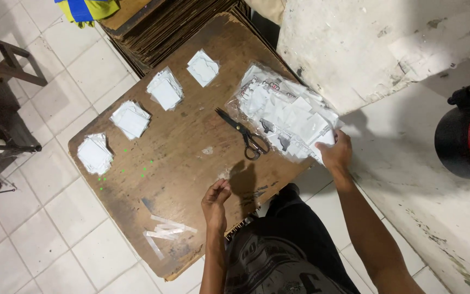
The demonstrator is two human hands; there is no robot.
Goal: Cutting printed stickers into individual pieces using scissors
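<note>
— Plastic bag [284,111] of small white packets: where does it lie in the head view?

— On the right part of the worn wooden board [180,163], its clear film crumpled and shiny, white flat pieces packed inside with a few dark bits showing through. Its near right corner hangs just past the board's edge, and the right hand [335,152] grips that corner, fingers closed on the film.

— And the left hand [215,202]?

— At the board's near edge, fingers curled loosely together, holding nothing that I can see — the fingertips touch or hover just above the wood; I cannot tell which.

— What lies close to the bag?

— Black scissors [244,135], touching or just beside its left side, handles toward the person. Four white stacks [130,118] run in a diagonal line along the far left edge, well apart from the bag. White strips [165,231] lie at the near left corner.

— Room to move?

— The middle of the board between stacks and scissors is bare wood. On the right, a rough white wall [376,43] stands close behind the bag; tiled floor [44,218] lies on the left.
</note>
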